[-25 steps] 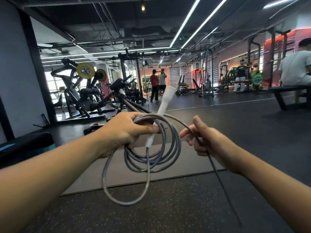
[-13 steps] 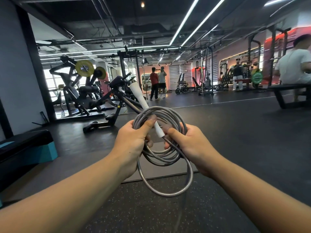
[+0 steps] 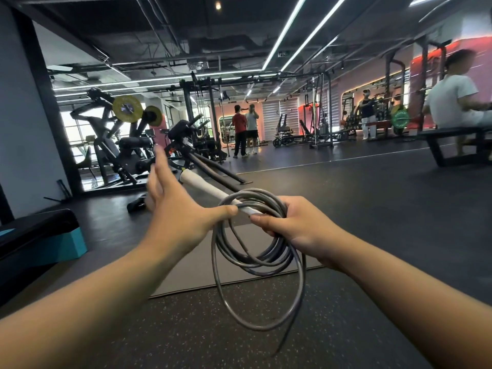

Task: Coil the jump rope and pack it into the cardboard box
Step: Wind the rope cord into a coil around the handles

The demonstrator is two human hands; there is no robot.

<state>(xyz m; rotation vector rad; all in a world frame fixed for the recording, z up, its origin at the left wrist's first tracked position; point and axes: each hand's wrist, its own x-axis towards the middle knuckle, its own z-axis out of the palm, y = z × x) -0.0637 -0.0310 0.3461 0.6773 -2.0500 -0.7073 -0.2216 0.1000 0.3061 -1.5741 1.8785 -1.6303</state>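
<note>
Jump rope [image 3: 255,251] between hands — mat [image 3: 197,265] beneath.

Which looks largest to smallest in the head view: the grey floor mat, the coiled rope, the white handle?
1. Grey floor mat.
2. Coiled rope, though it is nearer the camera, so true size is unsure.
3. White handle.

The right hand [image 3: 295,230] grips a coiled grey jump rope [image 3: 255,251] where its white handle [image 3: 213,194] meets the loops. The left hand [image 3: 175,211] is spread, fingers straight, thumb touching the rope. One larger loop hangs lower over a grey floor mat [image 3: 194,265] on speckled black gym flooring [image 3: 213,336].
</note>
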